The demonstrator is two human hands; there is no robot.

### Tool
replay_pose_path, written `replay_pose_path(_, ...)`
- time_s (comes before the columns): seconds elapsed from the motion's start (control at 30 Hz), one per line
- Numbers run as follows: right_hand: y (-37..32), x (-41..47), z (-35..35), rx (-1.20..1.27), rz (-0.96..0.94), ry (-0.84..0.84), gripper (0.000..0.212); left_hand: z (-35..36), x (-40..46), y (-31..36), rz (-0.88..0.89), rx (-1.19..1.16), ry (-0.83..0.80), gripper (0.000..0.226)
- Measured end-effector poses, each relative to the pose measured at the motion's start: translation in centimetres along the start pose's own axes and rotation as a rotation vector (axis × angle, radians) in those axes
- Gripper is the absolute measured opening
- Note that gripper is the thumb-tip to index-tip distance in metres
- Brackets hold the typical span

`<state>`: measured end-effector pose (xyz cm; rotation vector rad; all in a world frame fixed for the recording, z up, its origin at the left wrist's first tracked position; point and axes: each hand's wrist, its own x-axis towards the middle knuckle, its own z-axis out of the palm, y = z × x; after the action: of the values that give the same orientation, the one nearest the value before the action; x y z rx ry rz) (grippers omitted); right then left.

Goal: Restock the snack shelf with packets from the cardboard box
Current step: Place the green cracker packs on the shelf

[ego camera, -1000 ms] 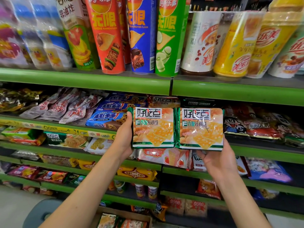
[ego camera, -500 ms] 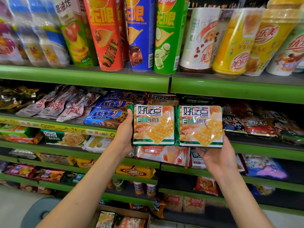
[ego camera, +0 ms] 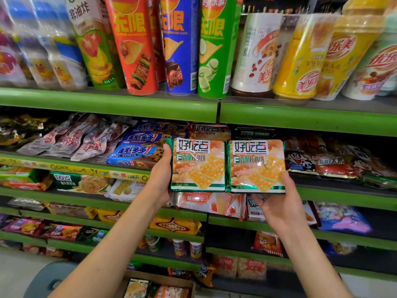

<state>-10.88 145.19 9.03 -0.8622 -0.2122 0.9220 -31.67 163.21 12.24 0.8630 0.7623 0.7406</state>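
Facing a green snack shelf (ego camera: pixel 107 108) that fills the view, the person stands with both arms raised toward its second tier. The top tier carries tall crisp tubes (ego camera: pixel 133 44) and sealed drink cups (ego camera: pixel 298 61); the tiers below hold flat packets of biscuits, wafers and other snacks. At the bottom edge of the view, the cardboard box (ego camera: pixel 160 283) sits low in front of the shelving, open, with more packets showing inside.

Two matching biscuit packets are held side by side, faces toward the camera and edges touching, just in front of the second tier. The left hand (ego camera: pixel 160 177) grips the left packet (ego camera: pixel 198 166) by its outer edge, thumb on the front. The right hand (ego camera: pixel 279 208) cups the right packet (ego camera: pixel 257 166) from beneath, thumb up its right edge. Both hands are closed on their packets.

The step in hand looks like placement: the packets have left the box and are lined up with a slot where a same-brand packet (ego camera: pixel 209 131) lies at the back, between the blue cookie packets (ego camera: pixel 137 153) and the cartoon-faced red packets (ego camera: pixel 322 162).

The next move probably calls for tipping both packets flat or leaning them back, then sliding them forward onto that stack without dragging the neighbours. Then back to the box for more.
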Motion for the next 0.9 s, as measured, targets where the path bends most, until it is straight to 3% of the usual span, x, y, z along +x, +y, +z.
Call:
replay_pose_path(0.17, 0.1, -0.1, -0.4, -0.021, 0.022, 0.01, 0.026, 0.2, -0.1, -0.1, 0.0, 0.006, 0.012, 0.055)
replay_pose_path(0.4, -0.8, -0.1, -1.5, -0.035, -0.016, 0.092, 0.026, -0.9, -0.3, 1.0, -0.037, -0.176, 0.162, 0.049)
replay_pose_path(0.53, -0.5, 0.0, -0.6, -0.058, -0.004, 0.071, 0.028, 2.2, -0.9, 0.4, -0.123, -0.178, 0.099, 0.051)
replay_pose_path(0.7, -0.3, -0.3, 0.1, -0.12, -0.029, -0.059, 0.045, 7.1, -2.1, -1.1, -0.21, -0.055, -0.009, 0.051)
replay_pose_path(0.9, -3.0, -1.7, -1.1, -0.21, 0.02, -0.16, 0.078, 11.7, -2.4, -1.9, -0.14, 0.1, -0.033, 0.038)
